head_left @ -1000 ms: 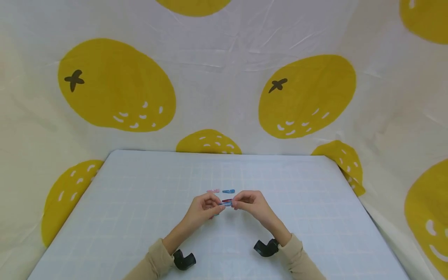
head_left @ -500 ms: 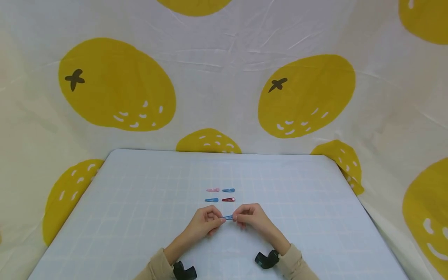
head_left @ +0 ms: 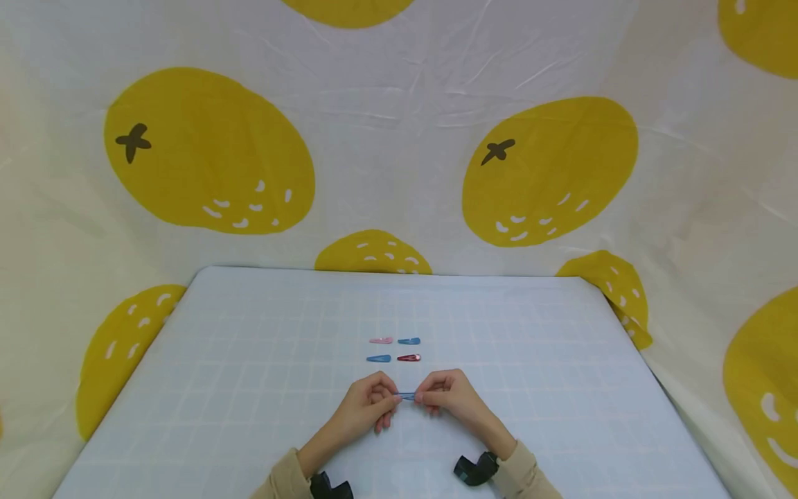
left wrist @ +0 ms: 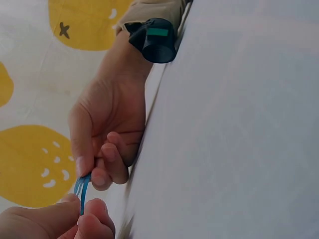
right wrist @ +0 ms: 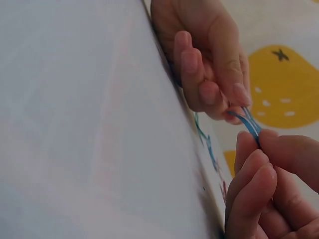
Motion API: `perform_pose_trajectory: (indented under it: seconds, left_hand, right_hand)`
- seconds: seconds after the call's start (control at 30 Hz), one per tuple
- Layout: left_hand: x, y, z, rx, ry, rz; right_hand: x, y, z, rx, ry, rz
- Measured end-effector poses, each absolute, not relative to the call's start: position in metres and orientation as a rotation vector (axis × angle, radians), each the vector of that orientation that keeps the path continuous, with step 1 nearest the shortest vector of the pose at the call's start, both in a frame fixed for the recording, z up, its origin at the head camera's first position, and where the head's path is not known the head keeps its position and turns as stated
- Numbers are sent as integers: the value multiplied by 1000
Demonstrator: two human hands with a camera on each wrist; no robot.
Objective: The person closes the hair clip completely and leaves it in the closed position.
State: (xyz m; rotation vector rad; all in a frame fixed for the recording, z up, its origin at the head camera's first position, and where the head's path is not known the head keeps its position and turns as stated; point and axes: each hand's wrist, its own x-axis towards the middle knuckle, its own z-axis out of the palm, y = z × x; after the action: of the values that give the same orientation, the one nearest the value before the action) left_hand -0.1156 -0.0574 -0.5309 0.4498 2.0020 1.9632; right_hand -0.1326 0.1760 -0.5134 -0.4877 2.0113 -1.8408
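Between my two hands is a blue snap hair clip (head_left: 406,396), raised over the table and lying crosswise. My left hand (head_left: 368,403) pinches its left end between thumb and fingers. On the other end, my right hand (head_left: 445,392) pinches with thumb and fingertips. The right wrist view shows the held hair clip (right wrist: 253,127) with its strips apart at the left-hand end. Beyond the hands lie a pink hair clip (head_left: 382,340) and a blue one (head_left: 409,341) in the back row. A second blue clip (head_left: 378,358) and a red one (head_left: 409,358) form the front row.
The white table (head_left: 249,388) carries a faint grid. Behind it hangs a pale curtain (head_left: 386,159) printed with big yellow fruit. Black camera mounts (head_left: 476,469) sit on both wrists, close to the table's near side.
Both hands have drawn back toward the person with the blue hair clip, baring the two front clips on the table. Over the last half second they shift only slightly nearer.
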Motion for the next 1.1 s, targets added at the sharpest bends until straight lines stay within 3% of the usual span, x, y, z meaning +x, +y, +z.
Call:
perform_pose_trajectory:
  seconds: [0.37, 1.1]
  left_hand:
    - [-115, -58, -528, 420, 2048, 1923]
    - [-117, -60, -528, 486, 2017, 1895]
  right_hand:
    - [-133, 174, -513, -591, 2002, -1877]
    - [-134, 175, -517, -463, 2092, -1780]
